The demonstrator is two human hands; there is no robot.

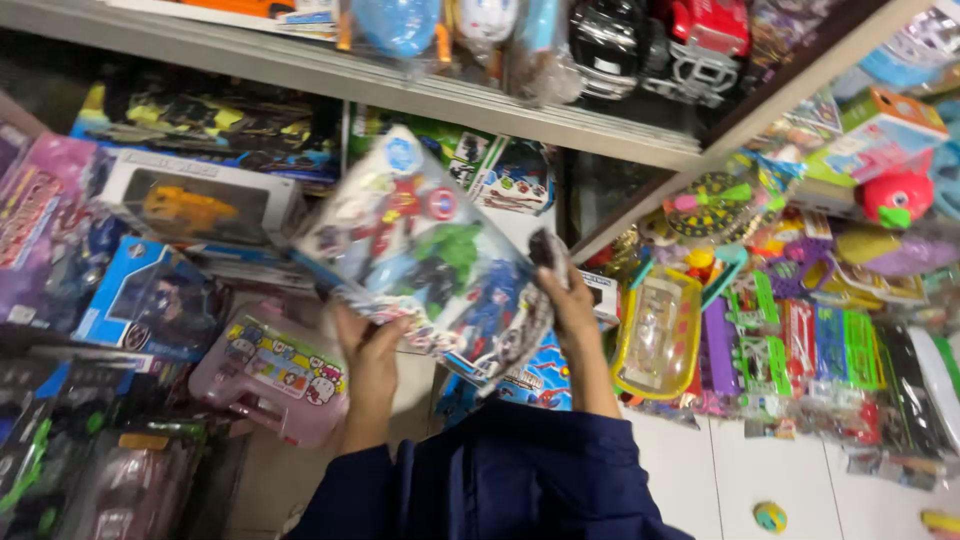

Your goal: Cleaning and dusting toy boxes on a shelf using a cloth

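- You hold a flat action-figure toy pack (425,255) in both hands, tilted, in front of the crowded toy shelves; its clear front shows red, green and blue figures.
- Your left hand (372,355) supports the lower edge from beneath, fingers (392,332) curled up against the underside of the pack.
- Your right hand (568,295) clamps the right edge, its fingers wrapped around the pack's corner, thumb side pressing the front.
- By the look of it, the step in hand is carrying or checking the pack, held clear of any shelf.
- Just below it sits a pink toy case (272,385), and to the left a boxed yellow toy vehicle (195,205). To the right hangs a yellow-rimmed blister pack (657,335).
- The grey shelf (400,85) above carries toy cars in bags.
- Any next move calls for keeping both grips firm: the plastic face looks slippery, and the neighbouring stock is tightly packed.
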